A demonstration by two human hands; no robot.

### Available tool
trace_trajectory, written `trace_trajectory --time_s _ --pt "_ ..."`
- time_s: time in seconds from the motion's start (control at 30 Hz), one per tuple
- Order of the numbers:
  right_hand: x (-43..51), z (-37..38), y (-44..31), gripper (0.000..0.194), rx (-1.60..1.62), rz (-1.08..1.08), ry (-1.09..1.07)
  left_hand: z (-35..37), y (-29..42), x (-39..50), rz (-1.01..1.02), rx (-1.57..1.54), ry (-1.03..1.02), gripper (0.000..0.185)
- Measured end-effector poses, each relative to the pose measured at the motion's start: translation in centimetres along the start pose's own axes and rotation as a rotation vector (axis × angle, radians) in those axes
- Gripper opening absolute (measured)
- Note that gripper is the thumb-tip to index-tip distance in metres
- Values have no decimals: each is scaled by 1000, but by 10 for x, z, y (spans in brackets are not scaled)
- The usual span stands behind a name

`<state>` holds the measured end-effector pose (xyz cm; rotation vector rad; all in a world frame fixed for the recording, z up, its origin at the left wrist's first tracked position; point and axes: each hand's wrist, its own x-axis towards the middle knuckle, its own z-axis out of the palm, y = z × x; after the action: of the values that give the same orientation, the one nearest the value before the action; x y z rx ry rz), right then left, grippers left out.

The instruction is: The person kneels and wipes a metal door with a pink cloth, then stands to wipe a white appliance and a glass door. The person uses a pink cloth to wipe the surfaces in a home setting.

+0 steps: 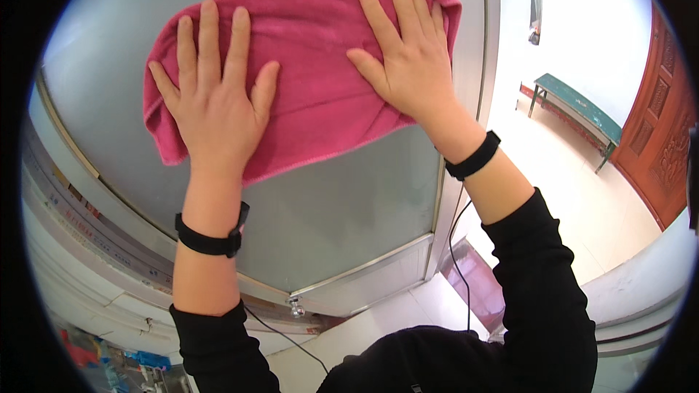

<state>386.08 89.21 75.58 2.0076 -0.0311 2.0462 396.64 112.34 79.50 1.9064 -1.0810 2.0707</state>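
A pink cloth [317, 71] lies spread flat against the frosted glass panel [338, 202] of a metal-framed door. My left hand [218, 93] presses flat on the cloth's left part, its fingers spread. On the right part of the cloth rests my right hand [409, 54], palm down, with thumb and fingers apart. Neither hand grips the cloth. Its lower left corner and its right edge are folded. I wear a black band on each wrist and black sleeves.
A round metal knob [296, 308] sits at the door's lower edge. Thin black cables hang on both sides of my body. To the right stand a green bench [579, 103] and a carved wooden door [663, 114]. Blue and red items [147, 360] are at the lower left.
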Motion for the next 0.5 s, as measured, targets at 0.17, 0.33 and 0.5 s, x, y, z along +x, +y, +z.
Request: trace_trajectory --time_s 0.17,0.33,0.5 --pt "-101 -15 -12 71 60 126 -200 -2 41 -80 66 -48 -224 68" --pt "-211 -28 -39 65 55 215 -382 0 76 -181 191 -156 -331 69" --pt "-318 -43 -81 66 103 247 -672 4 108 -283 443 -232 -452 65"
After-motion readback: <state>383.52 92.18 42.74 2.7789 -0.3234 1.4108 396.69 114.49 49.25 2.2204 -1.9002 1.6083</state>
